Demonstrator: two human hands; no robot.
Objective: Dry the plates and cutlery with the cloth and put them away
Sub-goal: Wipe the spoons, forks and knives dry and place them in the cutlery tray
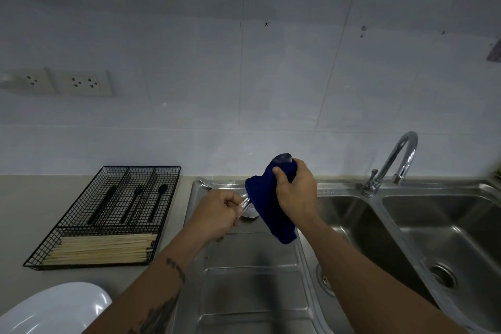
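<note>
Head view looks down on a grey counter [32, 214] running along a wall of pale tiles [244, 76], with a stainless double sink [379, 225] as the landmark. Over the sink's ribbed draining board [252, 279], on its left side, the left hand [217, 217] is curled round the metal handle of a piece of cutlery [244, 204], whose upper end disappears into a dark blue cloth [271, 203]. The right hand [295, 192], just right of the left and apart from it, grips the cloth from outside, thumb pressed on the fabric; a dark rounded tip shows at the cloth's top, and the cloth's loose end hangs down toward the left basin. A shiny rounded metal piece [250, 214] lies on the draining board just below the hands; what it is cannot be told. At the back of the sink, between the two basins, stands a curved chrome tap [393, 163]. Left of the sink, on the counter, sits a black wire organiser [108, 217] holding dark utensils in its far compartments and pale wooden chopsticks [100, 249] in its near one. Nearer the camera, left of the draining board, lies a white plate [54, 309]. Wall sockets [57, 83] sit on the tiles high left of the sink.
</note>
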